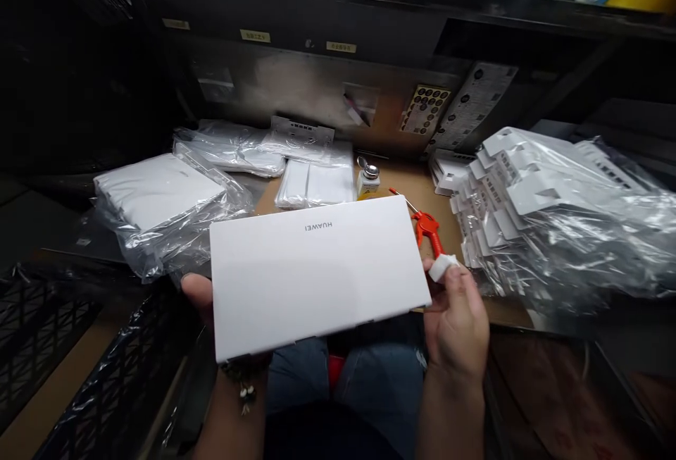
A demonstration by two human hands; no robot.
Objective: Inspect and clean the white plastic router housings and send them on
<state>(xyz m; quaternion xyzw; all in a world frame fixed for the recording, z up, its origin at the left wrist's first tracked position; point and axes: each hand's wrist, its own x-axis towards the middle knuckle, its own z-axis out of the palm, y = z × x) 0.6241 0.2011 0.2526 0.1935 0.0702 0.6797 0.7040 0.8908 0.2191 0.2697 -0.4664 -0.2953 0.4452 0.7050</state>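
A flat white panel marked HUAWEI (317, 270) is held level over my lap. My left hand (198, 294) grips its left edge from underneath, mostly hidden by the panel. My right hand (457, 315) is closed at the panel's right edge and pinches a small white wad (442, 266) between its fingertips. Red-handled scissors (427, 230) lie on the bench just beyond my right hand.
Clear plastic bags of white panels (158, 196) lie at the left. A heap of bagged white plastic parts (549, 206) fills the right. A small yellow-labelled bottle (368, 179) stands mid-bench. A black mesh crate (58, 333) sits at the lower left.
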